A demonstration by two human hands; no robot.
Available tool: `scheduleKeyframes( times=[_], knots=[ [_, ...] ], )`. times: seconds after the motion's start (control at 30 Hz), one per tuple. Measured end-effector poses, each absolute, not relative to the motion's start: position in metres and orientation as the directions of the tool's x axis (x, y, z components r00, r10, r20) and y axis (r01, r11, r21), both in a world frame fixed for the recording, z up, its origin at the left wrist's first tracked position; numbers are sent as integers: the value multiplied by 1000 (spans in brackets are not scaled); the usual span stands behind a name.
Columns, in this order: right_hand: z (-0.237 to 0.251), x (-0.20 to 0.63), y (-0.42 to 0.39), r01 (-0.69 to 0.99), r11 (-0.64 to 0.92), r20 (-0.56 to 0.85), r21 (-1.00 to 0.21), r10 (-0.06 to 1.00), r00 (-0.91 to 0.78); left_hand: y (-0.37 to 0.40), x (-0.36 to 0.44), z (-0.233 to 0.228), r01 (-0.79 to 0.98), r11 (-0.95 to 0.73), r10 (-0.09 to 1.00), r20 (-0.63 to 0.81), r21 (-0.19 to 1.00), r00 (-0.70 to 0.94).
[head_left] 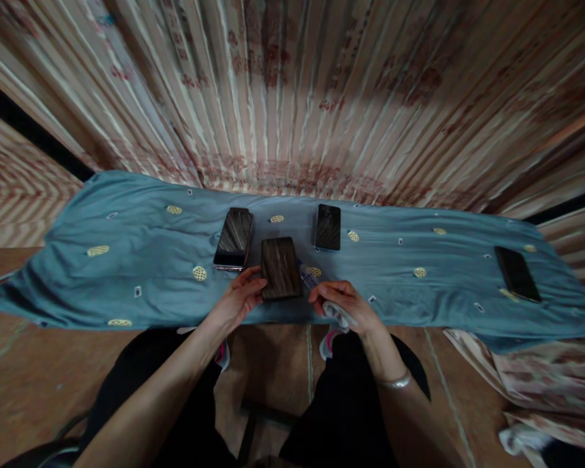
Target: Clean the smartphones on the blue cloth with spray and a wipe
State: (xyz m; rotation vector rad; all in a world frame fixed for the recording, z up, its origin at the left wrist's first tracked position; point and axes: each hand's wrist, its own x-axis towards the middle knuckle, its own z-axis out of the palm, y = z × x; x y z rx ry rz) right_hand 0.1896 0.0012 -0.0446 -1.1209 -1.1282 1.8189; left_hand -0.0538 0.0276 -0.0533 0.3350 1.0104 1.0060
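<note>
Dark rectangular phone (281, 268) at near edge of blue patterned cloth (127, 260): left hand (238, 300) open, steadying it; right hand (344, 304) gripping white rag (338, 316); three phones beyond untouched.

Your right hand (344, 302) is covering most of a crumpled white cloth (338, 316), and a small clear object with blue marking (306, 273) is lying half hidden behind the dark rectangular phone (280, 268), too small to identify. The bottom edge is cutting off your forearms.
</note>
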Motion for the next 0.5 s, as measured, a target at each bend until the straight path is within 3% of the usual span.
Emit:
scheduleKeyframes(
  times=[0.13,0.33,0.5],
  knots=[
    [-41,196,1,-86,-335,-300,-938,911,-283,30,-53,-51,-548,544,825,-523,635,214],
    [-46,173,-3,-33,-353,-322,-935,884,-338,33,-46,-52,-483,526,850,-445,700,282],
    [-50,168,1,-21,-296,-277,-955,916,-291,38,-43,-56,-447,460,888,-397,767,231]
  ],
)
